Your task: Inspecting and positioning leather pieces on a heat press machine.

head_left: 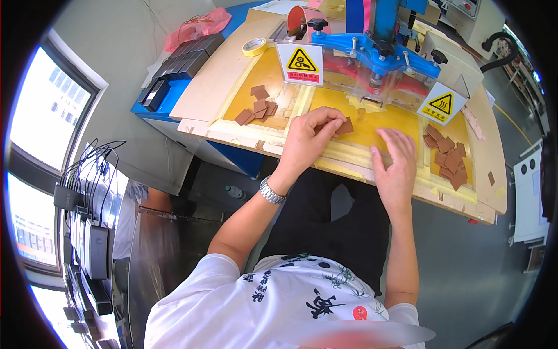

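Left grip (311, 136) pinching brown leather piece (345, 126) over yellow desk (372, 125); right grip (395, 160) flat, released. Could slip skewed under blue press (378, 49), maybe nip fingers.

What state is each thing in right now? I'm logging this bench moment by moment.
Left hand: pinching a brown piece.
Brown piece: held at its edge, just over the yellow board.
Right hand: flat on the yellow board, empty.
Left pile: loose, scattered.
Right pile: loose, overlapping.
Tape roll: lying flat.
Blue press: above the board; whether it is running cannot be told.
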